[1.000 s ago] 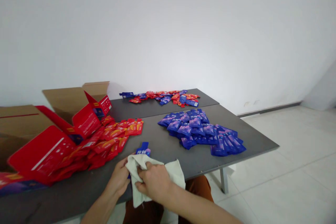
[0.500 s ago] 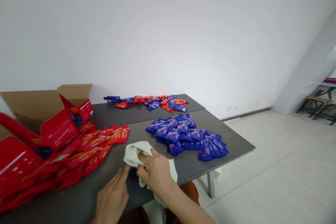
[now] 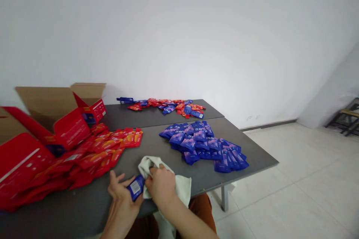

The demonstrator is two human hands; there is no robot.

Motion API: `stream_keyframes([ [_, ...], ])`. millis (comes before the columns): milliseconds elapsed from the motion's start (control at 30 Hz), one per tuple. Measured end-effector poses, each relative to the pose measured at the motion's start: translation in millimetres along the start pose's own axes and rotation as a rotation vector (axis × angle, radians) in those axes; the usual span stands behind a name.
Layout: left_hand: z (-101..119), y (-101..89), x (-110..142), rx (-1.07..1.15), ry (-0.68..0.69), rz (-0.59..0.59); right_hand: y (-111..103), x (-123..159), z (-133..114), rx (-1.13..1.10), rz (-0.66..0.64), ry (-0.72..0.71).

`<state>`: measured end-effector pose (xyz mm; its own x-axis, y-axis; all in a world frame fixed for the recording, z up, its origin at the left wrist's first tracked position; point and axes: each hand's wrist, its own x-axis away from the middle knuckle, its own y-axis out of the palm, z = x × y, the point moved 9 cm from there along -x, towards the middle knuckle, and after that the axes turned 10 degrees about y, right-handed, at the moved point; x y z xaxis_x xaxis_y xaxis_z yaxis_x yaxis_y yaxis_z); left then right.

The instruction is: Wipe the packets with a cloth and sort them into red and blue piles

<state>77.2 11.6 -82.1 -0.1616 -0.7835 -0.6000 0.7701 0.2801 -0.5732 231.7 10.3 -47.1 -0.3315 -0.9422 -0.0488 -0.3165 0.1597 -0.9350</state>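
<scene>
A small blue pouch (image 3: 136, 187) with a white barcode label lies against the palm of my left hand (image 3: 121, 199), held between the thumb and fingers near the table's front edge. My right hand (image 3: 162, 187) is closed around a bunched pale cloth (image 3: 183, 189), which touches the pouch's right end and hangs over the table edge. Left of my hands spreads a heap of red-orange pouches (image 3: 103, 149). Beyond my right hand lies a pile of blue pouches (image 3: 196, 140), with a smaller fanned group (image 3: 231, 160) at its right.
Open red boxes (image 3: 71, 129) and a brown cardboard box (image 3: 46, 104) stand at the left on the dark table (image 3: 249, 149). Mixed red and blue pouches (image 3: 168, 105) lie along the wall at the back. A dark-legged stool (image 3: 346, 119) stands far right.
The blue pouch, mostly hidden before, now shows its barcode side in my left hand, which has turned palm up. The cloth has shifted slightly right. The view has moved a little.
</scene>
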Motion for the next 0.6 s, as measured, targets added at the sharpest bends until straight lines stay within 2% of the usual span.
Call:
stream_keyframes([
  [67, 5.3, -4.3, -3.0, -0.04, -0.009, 0.008, -6.7, -3.3, 5.2, 0.059, 0.002, 0.012],
  [100, 8.6, -6.2, -4.3, -0.041, -0.02, 0.008, -9.6, -2.5, 1.6, 0.09, 0.005, -0.034],
  [267, 16.4, -11.0, -8.2, -0.012, -0.047, -0.039, -7.5, 30.3, -55.5, 0.21, -0.033, -0.599],
  [333, 14.0, -10.5, -9.3, 0.007, -0.033, -0.07, -3.9, 34.0, -63.9, 0.204, -0.096, -0.679],
  [400, 9.6, -8.2, -9.8, 0.041, -0.034, -0.108, -3.6, 21.0, -57.2, 0.175, -0.14, -0.594],
  [500, 4.0, -7.5, -9.7, 0.078, -0.08, -0.108, -9.4, -7.6, -30.8, 0.15, -0.139, -0.341],
  [600, 7.0, -9.5, -8.1, 0.077, -0.097, -0.08, -14.6, -15.5, -23.1, 0.198, -0.16, -0.27],
])
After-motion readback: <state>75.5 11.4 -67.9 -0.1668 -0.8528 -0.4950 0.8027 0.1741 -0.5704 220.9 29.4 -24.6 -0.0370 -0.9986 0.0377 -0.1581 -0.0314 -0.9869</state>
